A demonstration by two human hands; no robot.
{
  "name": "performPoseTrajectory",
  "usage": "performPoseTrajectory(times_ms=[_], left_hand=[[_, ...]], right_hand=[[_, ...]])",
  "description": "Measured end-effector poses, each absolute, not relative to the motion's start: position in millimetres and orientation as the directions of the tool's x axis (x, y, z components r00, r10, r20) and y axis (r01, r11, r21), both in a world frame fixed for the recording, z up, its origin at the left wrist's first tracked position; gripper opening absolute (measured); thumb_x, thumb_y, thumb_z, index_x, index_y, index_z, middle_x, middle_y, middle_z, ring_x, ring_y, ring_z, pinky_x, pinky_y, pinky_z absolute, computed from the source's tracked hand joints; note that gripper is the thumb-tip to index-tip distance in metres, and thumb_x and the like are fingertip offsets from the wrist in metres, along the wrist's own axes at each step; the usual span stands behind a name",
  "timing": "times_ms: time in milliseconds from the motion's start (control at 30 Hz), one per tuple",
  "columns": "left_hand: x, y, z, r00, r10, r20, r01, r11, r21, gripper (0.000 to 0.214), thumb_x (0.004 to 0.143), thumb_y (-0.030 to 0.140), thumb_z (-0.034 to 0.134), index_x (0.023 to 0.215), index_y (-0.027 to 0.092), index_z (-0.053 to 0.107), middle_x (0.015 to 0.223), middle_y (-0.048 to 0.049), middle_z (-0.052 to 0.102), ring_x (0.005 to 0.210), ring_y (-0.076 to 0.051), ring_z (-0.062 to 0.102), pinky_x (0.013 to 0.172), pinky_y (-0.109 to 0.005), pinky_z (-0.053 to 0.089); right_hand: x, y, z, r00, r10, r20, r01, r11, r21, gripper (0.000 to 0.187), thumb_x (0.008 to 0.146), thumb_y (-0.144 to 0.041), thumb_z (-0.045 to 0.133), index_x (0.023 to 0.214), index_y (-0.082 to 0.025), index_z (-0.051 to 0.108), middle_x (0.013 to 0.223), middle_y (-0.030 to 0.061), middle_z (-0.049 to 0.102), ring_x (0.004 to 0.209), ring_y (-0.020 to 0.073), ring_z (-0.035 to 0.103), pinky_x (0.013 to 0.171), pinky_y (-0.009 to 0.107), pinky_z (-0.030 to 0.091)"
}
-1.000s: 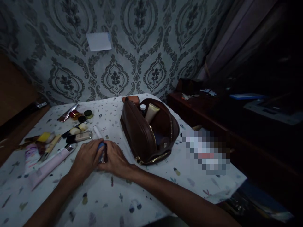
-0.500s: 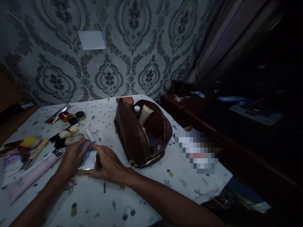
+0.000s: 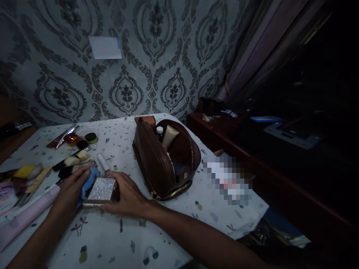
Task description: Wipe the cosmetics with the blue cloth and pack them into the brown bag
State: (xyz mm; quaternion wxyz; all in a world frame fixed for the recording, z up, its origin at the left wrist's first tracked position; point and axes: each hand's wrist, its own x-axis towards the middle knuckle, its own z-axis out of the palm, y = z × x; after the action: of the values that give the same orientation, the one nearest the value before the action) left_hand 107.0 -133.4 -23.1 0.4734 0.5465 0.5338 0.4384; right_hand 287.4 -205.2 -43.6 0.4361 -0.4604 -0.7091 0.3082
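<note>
A small square compact [image 3: 101, 189] with a silver glitter lid and metallic rim is held between both hands, low over the patterned tablecloth. My right hand [image 3: 127, 194] grips its right side, thumb at the lower edge and fingers along the back. In my left hand [image 3: 70, 188] is a crumpled blue cloth [image 3: 89, 182], pressed against the compact's left side. Just beyond them lies a white tube [image 3: 103, 162]. To the right stands a brown cosmetic bag [image 3: 153, 160], unzipped, with a beige tube [image 3: 169, 137] and a white-capped bottle [image 3: 159, 130] inside.
Makeup brushes [image 3: 73, 160], a pink tube [image 3: 32, 216], a green-lidded jar [image 3: 91, 138] and other cosmetics lie at the left. A blurred-out item [image 3: 228, 181] rests near the table's right edge. Beyond that edge is a dark red cabinet [image 3: 213, 130].
My left hand has moved left and down with the blue cloth, from the compact's top to its left side. More of the glitter lid shows now. The view has shifted slightly.
</note>
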Motion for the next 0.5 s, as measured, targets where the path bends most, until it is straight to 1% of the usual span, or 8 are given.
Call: performPoseTrajectory(times_ms=[67,100,133,200,300,367,433,500], left_hand=[[106,-136,-25,0.086,0.996,-0.013,0.189,-0.003,0.982,0.049,0.076,0.057,0.065,0.106,0.019,0.070,0.104,-0.0089,0.076,0.095,-0.026,0.072,0.077,-0.033,0.060],[106,-138,-26,0.108,0.994,-0.005,0.198,-0.017,0.980,0.049,0.077,0.058,0.064,0.106,0.020,0.071,0.112,-0.0094,0.075,0.107,-0.028,0.069,0.086,-0.034,0.059],[106,-140,-27,0.128,0.992,0.010,0.207,-0.036,0.978,0.049,0.077,0.059,0.064,0.106,0.020,0.072,0.120,-0.0094,0.072,0.118,-0.029,0.064,0.094,-0.034,0.056],[107,-144,-26,0.164,0.985,0.047,0.224,-0.084,0.971,0.054,0.074,0.061,0.066,0.110,0.021,0.073,0.131,-0.0089,0.067,0.133,-0.032,0.054,0.102,-0.035,0.053],[107,-146,-23,0.231,0.971,0.064,0.273,-0.128,0.953,0.069,0.073,0.064,0.065,0.128,0.022,0.066,0.143,-0.0083,0.060,0.138,-0.033,0.048,0.110,-0.039,0.047],[105,-145,-22,0.260,0.965,0.040,0.326,-0.127,0.937,0.072,0.075,0.064,0.063,0.135,0.022,0.061,0.146,-0.0079,0.056,0.140,-0.033,0.047,0.116,-0.043,0.039],[102,-142,-21,0.272,0.962,0.033,0.375,-0.137,0.917,0.071,0.076,0.062,0.063,0.134,0.022,0.062,0.145,-0.0080,0.058,0.140,-0.033,0.046,0.119,-0.045,0.034],[101,-140,-23,0.276,0.959,0.057,0.400,-0.169,0.901,0.068,0.075,0.062,0.064,0.128,0.021,0.066,0.139,-0.0084,0.063,0.137,-0.034,0.050,0.117,-0.045,0.037]], right_hand=[[287,-204,-41,-0.115,0.955,0.275,0.306,0.297,-0.905,0.091,0.060,-0.033,0.088,0.139,-0.021,0.045,0.129,0.0107,0.059,0.120,0.0274,0.058,0.101,0.041,0.048],[287,-204,-39,-0.077,0.970,0.233,0.261,0.245,-0.934,0.089,0.060,-0.033,0.088,0.137,-0.021,0.047,0.126,0.0095,0.061,0.115,0.0260,0.061,0.098,0.040,0.049],[287,-204,-38,-0.042,0.981,0.189,0.219,0.194,-0.956,0.087,0.059,-0.033,0.088,0.136,-0.020,0.048,0.124,0.0086,0.062,0.111,0.0249,0.063,0.096,0.038,0.051],[287,-204,-35,0.011,0.992,0.124,0.151,0.121,-0.981,0.085,0.059,-0.032,0.087,0.133,-0.019,0.049,0.122,0.0082,0.063,0.106,0.0237,0.065,0.093,0.038,0.052],[288,-205,-33,0.029,0.995,0.098,0.109,0.094,-0.990,0.082,0.058,-0.029,0.086,0.131,-0.019,0.050,0.120,0.0075,0.064,0.105,0.0229,0.065,0.092,0.037,0.052],[288,-205,-34,0.018,0.994,0.106,0.120,0.103,-0.987,0.081,0.058,-0.029,0.086,0.130,-0.019,0.051,0.120,0.0073,0.064,0.105,0.0228,0.064,0.093,0.037,0.052],[288,-204,-37,0.023,0.992,0.128,0.160,0.123,-0.979,0.082,0.057,-0.031,0.087,0.130,-0.019,0.052,0.123,0.0083,0.063,0.108,0.0237,0.063,0.095,0.038,0.051],[288,-204,-40,0.018,0.985,0.170,0.209,0.163,-0.964,0.082,0.058,-0.032,0.087,0.131,-0.020,0.051,0.126,0.0090,0.061,0.114,0.0247,0.061,0.098,0.039,0.049]])
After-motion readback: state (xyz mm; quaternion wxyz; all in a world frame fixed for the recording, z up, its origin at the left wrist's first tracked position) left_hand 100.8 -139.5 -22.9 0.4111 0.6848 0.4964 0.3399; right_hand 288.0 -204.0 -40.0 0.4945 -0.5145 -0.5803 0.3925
